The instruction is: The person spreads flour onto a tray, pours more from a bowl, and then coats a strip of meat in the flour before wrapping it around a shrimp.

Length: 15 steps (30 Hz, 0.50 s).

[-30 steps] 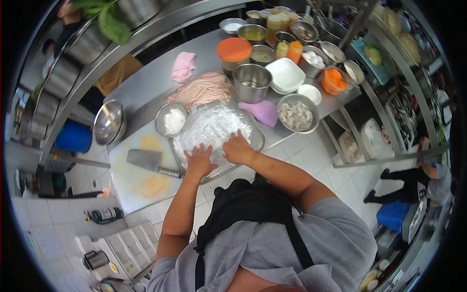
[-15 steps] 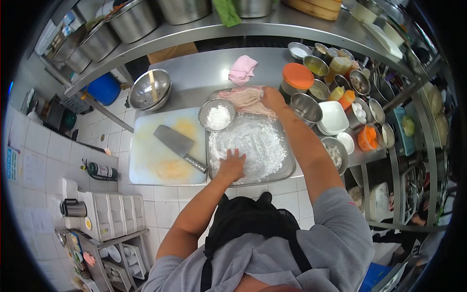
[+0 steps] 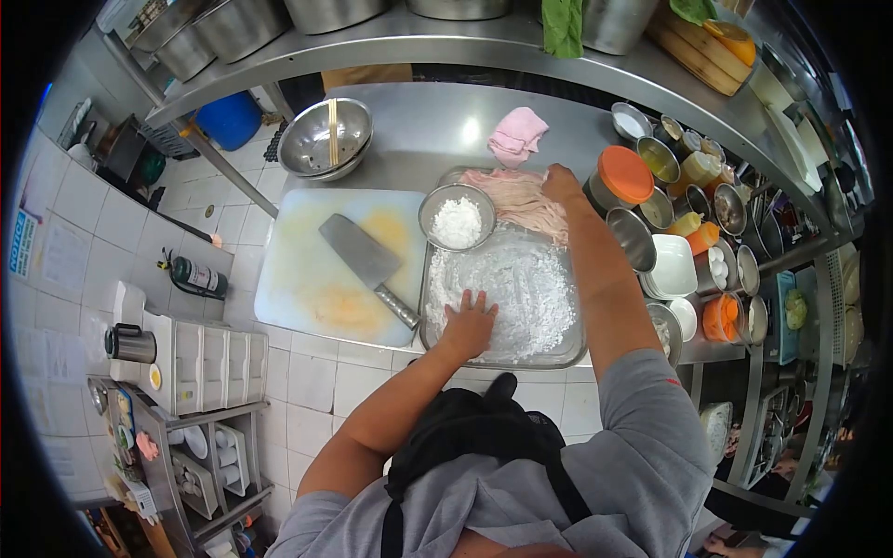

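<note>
My left hand [image 3: 471,327] lies palm down with fingers spread on the floured metal tray [image 3: 575,356], in the white flour [image 3: 532,293]. At the tray's far right corner, my right hand [image 3: 561,182] has its fingers closed at the edge of a thin, wrinkled sheet of pale pink raw meat [image 3: 514,196]. The fingertips are partly hidden. A metal bowl of flour [image 3: 457,223] sits over the tray's left side, touching or close to the meat. Left of the tray, a cleaver [image 3: 360,253] rests on a white cutting board [image 3: 296,270], its handle towards the tray.
A pink cloth [image 3: 517,136] lies behind the tray. Chopsticks [image 3: 333,130] lie across stacked metal bowls [image 3: 302,139] at back left. An orange-lidded container [image 3: 625,175], white dishes [image 3: 670,267] and several sauce bottles crowd the right. A steel shelf [image 3: 428,42] with pots runs above.
The camera view has shifted, so the table appears further right. Both hands stay in about the same places on the tray and at the meat.
</note>
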Motion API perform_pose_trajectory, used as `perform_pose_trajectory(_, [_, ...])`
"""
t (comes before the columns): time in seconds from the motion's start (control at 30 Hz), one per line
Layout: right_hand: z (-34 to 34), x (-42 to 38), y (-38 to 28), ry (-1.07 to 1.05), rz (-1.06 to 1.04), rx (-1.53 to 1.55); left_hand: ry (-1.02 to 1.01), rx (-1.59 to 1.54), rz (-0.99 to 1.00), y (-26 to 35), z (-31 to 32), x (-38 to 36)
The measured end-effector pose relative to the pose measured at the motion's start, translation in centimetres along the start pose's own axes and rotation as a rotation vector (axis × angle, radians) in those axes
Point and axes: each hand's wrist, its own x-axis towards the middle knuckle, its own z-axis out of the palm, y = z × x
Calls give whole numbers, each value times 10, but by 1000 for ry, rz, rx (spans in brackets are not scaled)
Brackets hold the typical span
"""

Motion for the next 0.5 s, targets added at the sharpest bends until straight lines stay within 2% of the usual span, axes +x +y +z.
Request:
perform_pose_trajectory(0.13, [2,-1,11,10,-96,104,-5,-26,1,0,0,2])
perform_pose_trajectory(0.23, [0,-8,14,24,-69,181,-7,-36,-4,0,1,4])
perform_pose_trajectory(0.47, [-24,-40,5,-32,-75,45,-61,6,-28,5,-9,3])
perform_pose_trajectory(0.5, [-28,-53,-1,72,-144,137,-68,9,-14,5,-11,4])
